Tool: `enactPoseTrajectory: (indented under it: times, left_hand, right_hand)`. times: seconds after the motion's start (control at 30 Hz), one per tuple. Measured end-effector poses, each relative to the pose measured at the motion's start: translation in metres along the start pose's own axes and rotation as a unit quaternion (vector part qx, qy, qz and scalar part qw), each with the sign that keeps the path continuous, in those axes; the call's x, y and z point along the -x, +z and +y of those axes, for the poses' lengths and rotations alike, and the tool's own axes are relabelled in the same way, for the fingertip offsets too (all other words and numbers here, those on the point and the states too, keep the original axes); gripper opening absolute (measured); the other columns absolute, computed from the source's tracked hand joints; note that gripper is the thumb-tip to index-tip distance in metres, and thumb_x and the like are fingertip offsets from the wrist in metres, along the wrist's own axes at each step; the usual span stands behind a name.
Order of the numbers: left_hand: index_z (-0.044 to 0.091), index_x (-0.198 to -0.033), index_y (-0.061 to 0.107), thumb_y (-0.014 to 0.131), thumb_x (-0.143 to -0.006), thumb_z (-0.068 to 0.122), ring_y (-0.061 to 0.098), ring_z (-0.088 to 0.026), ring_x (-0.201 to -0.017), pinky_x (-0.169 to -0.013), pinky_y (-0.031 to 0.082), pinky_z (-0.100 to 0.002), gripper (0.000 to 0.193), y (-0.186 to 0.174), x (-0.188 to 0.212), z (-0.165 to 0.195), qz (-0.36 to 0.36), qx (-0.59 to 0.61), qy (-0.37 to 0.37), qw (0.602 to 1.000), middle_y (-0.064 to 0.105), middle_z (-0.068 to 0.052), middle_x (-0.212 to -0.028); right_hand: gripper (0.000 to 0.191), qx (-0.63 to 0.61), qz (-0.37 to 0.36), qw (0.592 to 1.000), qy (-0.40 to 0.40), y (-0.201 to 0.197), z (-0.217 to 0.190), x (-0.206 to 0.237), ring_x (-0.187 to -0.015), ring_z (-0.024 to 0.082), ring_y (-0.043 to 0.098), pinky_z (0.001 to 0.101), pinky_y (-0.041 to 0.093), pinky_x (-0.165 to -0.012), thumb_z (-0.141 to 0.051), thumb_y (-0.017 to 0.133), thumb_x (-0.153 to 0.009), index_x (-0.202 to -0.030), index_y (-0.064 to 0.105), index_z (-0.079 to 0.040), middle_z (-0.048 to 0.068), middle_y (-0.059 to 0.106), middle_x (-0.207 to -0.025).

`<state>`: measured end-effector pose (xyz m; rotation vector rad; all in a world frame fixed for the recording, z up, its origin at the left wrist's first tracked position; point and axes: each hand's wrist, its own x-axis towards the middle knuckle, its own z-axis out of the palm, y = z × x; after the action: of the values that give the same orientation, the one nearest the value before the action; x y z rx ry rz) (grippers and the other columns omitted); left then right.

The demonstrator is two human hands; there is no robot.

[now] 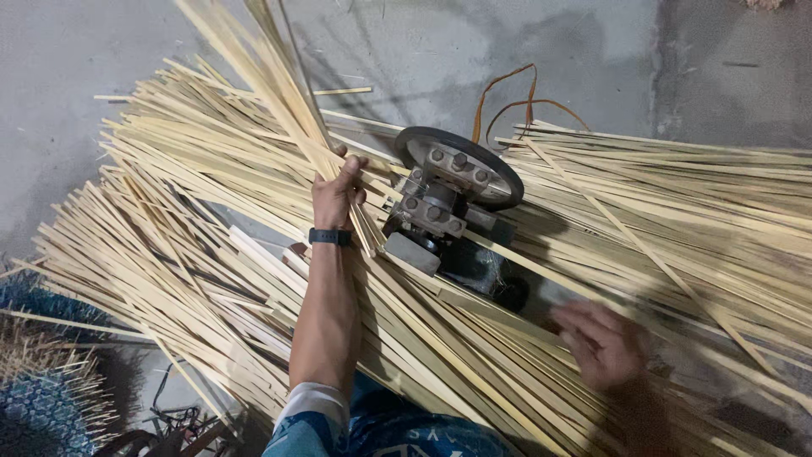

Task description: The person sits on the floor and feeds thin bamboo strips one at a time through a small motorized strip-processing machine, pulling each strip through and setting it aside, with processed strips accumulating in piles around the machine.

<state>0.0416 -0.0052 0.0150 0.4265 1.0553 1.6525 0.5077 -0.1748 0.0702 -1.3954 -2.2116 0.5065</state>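
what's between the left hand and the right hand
In the head view, a metal machine with a black-rimmed wheel sits between the left hand and the right hand, amid pale bamboo strips.

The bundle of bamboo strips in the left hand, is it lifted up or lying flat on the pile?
Lifted. The left hand grips the bundle of strips, which rises steeply above the flat pile.

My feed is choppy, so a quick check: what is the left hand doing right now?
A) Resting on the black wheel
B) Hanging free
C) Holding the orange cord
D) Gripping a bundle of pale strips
D: the left hand is closed around a bundle of pale strips beside the black wheel.
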Motion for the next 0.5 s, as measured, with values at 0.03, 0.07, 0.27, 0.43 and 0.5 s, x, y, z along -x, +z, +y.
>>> enactPoseTrajectory:
  times: [0.03, 0.07, 0.27, 0.43, 0.5]
  left_hand:
    - [0.000, -0.132, 0.050, 0.077, -0.091, 0.015, 0.063, -0.014, -0.062, -0.042, 0.044, -0.024, 0.051, 0.001, 0.001, 0.000, 0.008, -0.013, -0.008, 1.000, 0.073, -0.016, -0.094]
    - [0.000, -0.132, 0.051, 0.076, -0.091, 0.014, 0.062, -0.014, -0.061, -0.042, 0.044, -0.024, 0.050, 0.002, 0.002, 0.001, 0.009, -0.015, -0.009, 1.000, 0.073, -0.015, -0.094]
    - [-0.002, -0.129, 0.050, 0.071, -0.097, 0.012, 0.062, -0.014, -0.060, -0.041, 0.044, -0.024, 0.040, 0.006, 0.002, 0.002, -0.009, 0.002, 0.003, 1.000, 0.070, -0.014, -0.090]
    - [0.000, -0.129, 0.051, 0.069, -0.098, 0.013, 0.060, -0.013, -0.060, -0.042, 0.046, -0.025, 0.038, 0.006, 0.001, 0.000, -0.005, 0.002, 0.009, 1.000, 0.070, -0.012, -0.089]
    - [0.001, -0.129, 0.050, 0.069, -0.098, 0.014, 0.062, -0.013, -0.061, -0.043, 0.046, -0.025, 0.038, 0.006, 0.001, 0.000, -0.002, 0.008, 0.003, 1.000, 0.070, -0.012, -0.089]
  right_hand:
    - [0.025, -0.069, -0.055, 0.995, 0.047, -0.001, -0.002, -0.001, -0.044, 0.009, 0.060, 0.0404, 0.057, -0.099, -0.009, 0.069, -0.094, -0.117, 0.077, -0.012, 0.011, 0.080, -0.108]
    - [0.025, -0.136, -0.016, 0.990, -0.018, 0.000, -0.002, -0.001, -0.063, 0.013, 0.066, 0.0369, 0.059, -0.096, -0.014, 0.071, -0.095, -0.119, 0.072, -0.014, 0.009, 0.078, -0.108]
    - [0.020, -0.390, -0.026, 0.907, 0.155, -0.003, 0.028, 0.028, -0.077, 0.019, 0.072, 0.0383, 0.064, -0.070, -0.012, 0.075, -0.091, -0.110, 0.074, -0.006, 0.015, 0.078, -0.102]
    - [0.018, 0.062, 0.076, 0.983, 0.158, -0.038, 0.052, 0.060, -0.086, 0.019, 0.071, 0.0338, 0.059, -0.078, -0.027, 0.076, -0.095, -0.103, 0.071, -0.012, 0.008, 0.070, -0.097]
    - [0.027, 0.105, 0.067, 0.973, 0.195, -0.041, 0.055, 0.054, -0.085, 0.024, 0.070, 0.0381, 0.058, -0.077, -0.028, 0.073, -0.094, -0.116, 0.075, -0.013, 0.012, 0.071, -0.099]
